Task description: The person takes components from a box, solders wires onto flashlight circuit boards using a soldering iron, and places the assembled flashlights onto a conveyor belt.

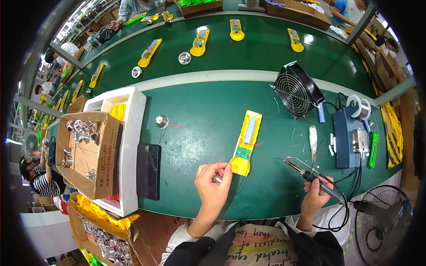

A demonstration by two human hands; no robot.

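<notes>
My left hand [212, 184] is closed on a small reflector cup [217, 178], mostly covered by my fingers, with a thin red wire rising above it. Just beside its fingertips lies a yellow flashlight housing [240, 166], which carries a green circuit board [242, 153] and a lavender battery cell [250, 131]. A red wire sticks out beside the board. My right hand [316, 195] grips a soldering iron [329, 190] with a wire feed guide along it; the tip points up and left, apart from the housing. Another reflector cup [162, 121] with a red wire rests farther left.
A phone [149, 172] lies beside a foam box [135, 155] and a carton of reflectors [108, 166]. On the right stand a black fan [298, 91], a blue soldering station [344, 142] and a solder spool [364, 108]. Beyond, a green conveyor [262, 48] carries several yellow housings.
</notes>
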